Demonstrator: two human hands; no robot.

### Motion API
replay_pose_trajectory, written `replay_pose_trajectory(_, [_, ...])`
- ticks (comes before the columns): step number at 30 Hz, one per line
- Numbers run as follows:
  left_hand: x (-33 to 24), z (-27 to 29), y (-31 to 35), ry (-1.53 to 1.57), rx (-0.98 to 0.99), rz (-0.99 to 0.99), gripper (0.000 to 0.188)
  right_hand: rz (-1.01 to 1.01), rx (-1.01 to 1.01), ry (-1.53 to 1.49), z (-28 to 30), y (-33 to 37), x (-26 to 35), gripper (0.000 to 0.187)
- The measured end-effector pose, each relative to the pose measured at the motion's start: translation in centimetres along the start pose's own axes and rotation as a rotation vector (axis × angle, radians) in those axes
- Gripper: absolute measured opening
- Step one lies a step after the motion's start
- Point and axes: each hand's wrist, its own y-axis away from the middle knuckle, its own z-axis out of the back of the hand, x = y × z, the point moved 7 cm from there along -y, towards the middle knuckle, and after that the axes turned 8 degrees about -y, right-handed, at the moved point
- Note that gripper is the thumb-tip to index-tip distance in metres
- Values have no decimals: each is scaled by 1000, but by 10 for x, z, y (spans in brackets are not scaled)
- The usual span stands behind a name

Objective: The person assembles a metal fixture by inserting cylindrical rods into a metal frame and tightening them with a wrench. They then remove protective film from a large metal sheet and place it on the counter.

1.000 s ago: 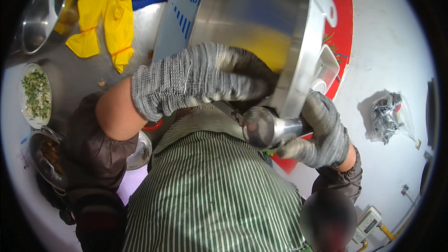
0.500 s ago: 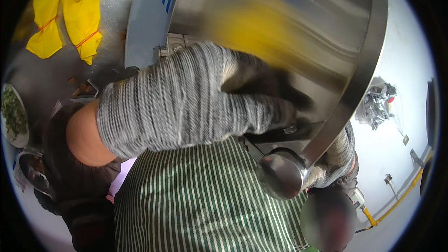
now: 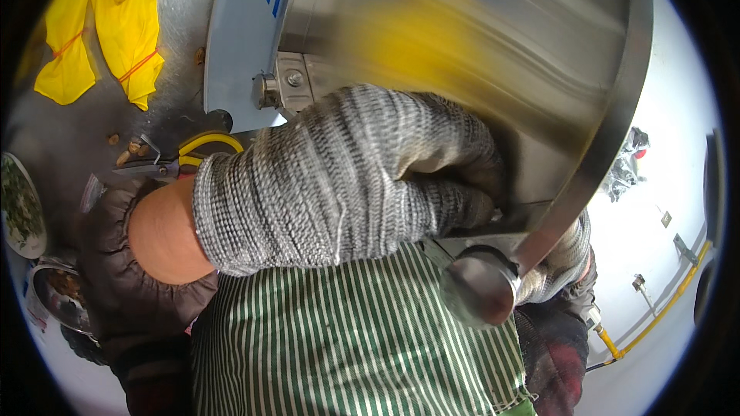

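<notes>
My left hand (image 3: 354, 177), in a grey striped knit glove, reaches across to the lower part of a large curved steel plate (image 3: 539, 54) on a metal machine. Its thumb and fingers are closed together near the plate's bottom edge. Whatever lies between them is hidden. My right hand (image 3: 566, 262), in a similar glove, is behind the plate's right rim. Mostly covered by that rim, it does not show its fingers clearly. A round shiny metal knob (image 3: 479, 289) sticks out below the rim, between the two hands.
Left of the plate stands a blue-grey panel (image 3: 247, 38) with a metal bracket. Yellow-handled scissors (image 3: 208, 146), small brown pieces (image 3: 127, 156) and yellow rubber gloves (image 3: 139, 23) lie on the steel table. Bowls of greens (image 3: 23, 208) and dark food (image 3: 65, 293) sit far left.
My left hand has shifted a little right and down in the picture, and its spread thumb and fingers have closed together. The scissors, earlier mostly covered by my arm, now show.
</notes>
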Motion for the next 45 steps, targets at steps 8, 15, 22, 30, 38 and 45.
replay_pose_trajectory(8, [-13, 12, 19, 156, -222, 50, 23, 100, -166, 133, 0, -6, 26, 97])
replay_pose_trajectory(15, [-66, 5, 47, -221, -483, 51, 52, -70, -274, 316, 6, -13, 39, 88])
replay_pose_trajectory(22, [-68, 8, 45, -72, -385, 358, 48, -6, -295, 375, 6, -7, 53, 58])
replay_pose_trajectory(30, [-94, -7, 41, -1180, -315, -228, 40, -46, -270, 531, 17, -22, 35, 92])
replay_pose_trajectory(38, [-80, -4, 39, -937, -487, 242, 30, -10, -172, 807, 7, -3, 55, 65])
replay_pose_trajectory(45, [-54, 5, 48, -216, -597, 268, 34, 178, -279, 997, -5, 7, 57, 30])
